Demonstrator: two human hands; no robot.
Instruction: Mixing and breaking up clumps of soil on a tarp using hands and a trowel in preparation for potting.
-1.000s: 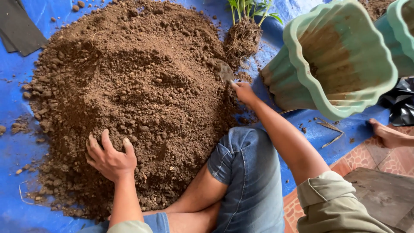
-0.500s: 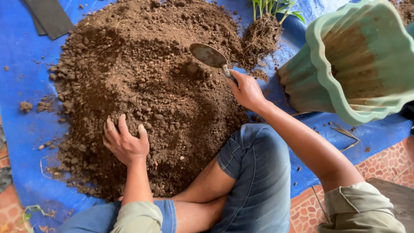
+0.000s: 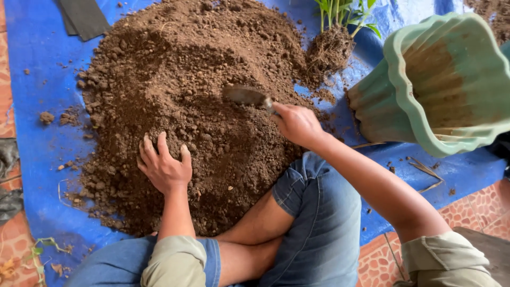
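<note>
Blue tarp (image 3: 37, 154) spread over the reddish tiled floor (image 3: 10, 239), with a bare blue margin down the left side between the tiles and the soil. Dark flat sheet (image 3: 79, 18) lying at the top left corner of the tarp, apart from the heap. Brown soil pile (image 3: 180, 106) filling the middle, its edge ragged, loose clods scattered off to the left. Left hand (image 3: 163, 165) pressed palm down on the near left slope of the pile, fingers spread and sunk a little into the soil, gripping nothing. Bent knees in blue denim shorts (image 3: 319, 223) just below, close against the near edge of the heap. Metal trowel (image 3: 245, 95) near the centre of the pile, blade lying low on the soil, long axis running roughly left to right, blade pointing left and slightly up-frame, handle toward the right. Right hand (image 3: 297, 123) clenched around the trowel handle, resting at the right slope of the pile. Small green plant (image 3: 340, 16) with a clump of roots (image 3: 329, 50) standing at the upper right edge of the heap. Green scalloped pot (image 3: 446, 79) tipped on its side at far right, mouth facing down-frame and right, soil stains inside, a narrow strip of tarp between it and the pile.
</note>
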